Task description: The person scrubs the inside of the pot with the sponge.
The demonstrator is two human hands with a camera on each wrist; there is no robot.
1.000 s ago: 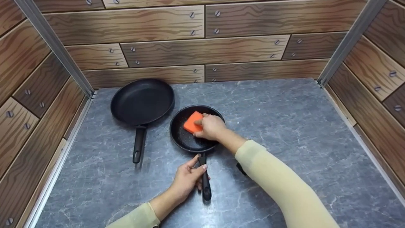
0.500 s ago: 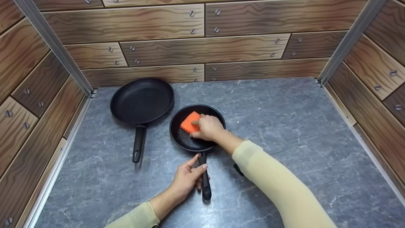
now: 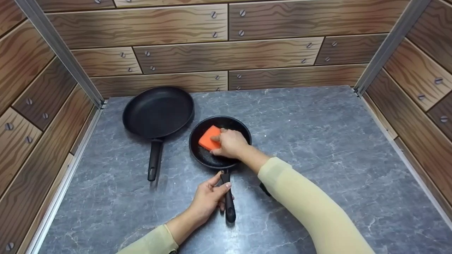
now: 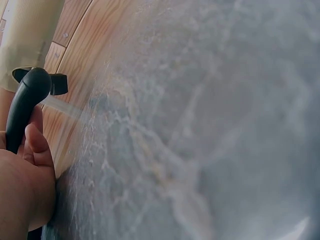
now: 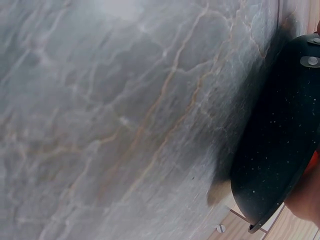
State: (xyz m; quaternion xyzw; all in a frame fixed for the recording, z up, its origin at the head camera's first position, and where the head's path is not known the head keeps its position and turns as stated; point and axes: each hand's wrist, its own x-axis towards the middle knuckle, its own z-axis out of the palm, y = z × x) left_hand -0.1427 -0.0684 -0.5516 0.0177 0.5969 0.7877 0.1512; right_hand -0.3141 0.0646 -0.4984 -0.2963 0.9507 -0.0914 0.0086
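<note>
My left hand [image 3: 208,197] grips the black handle [image 3: 230,206] of a small frying pan [image 3: 212,163] with thumb and fingers, close to where the handle joins the pan. Inside the pan, my right hand [image 3: 232,144] holds an orange sponge [image 3: 209,137] against the speckled bottom, left of the middle. The left wrist view has the handle [image 4: 25,107] between the fingers of the left hand [image 4: 25,185]. At the right edge of the right wrist view are the pan's speckled wall [image 5: 280,125], a sliver of the sponge [image 5: 312,162] and part of the right hand [image 5: 305,197].
A larger black frying pan [image 3: 159,114] stands to the back left, its handle [image 3: 153,162] toward the front. The grey marbled table [image 3: 317,141] is bounded by wood-patterned walls [image 3: 176,58] at the back and both sides. Metal posts [image 3: 385,46] mark the corners.
My right hand has slid the sponge to the left across the pan's bottom, slightly toward the front. The left hand and both pans stay in place.
</note>
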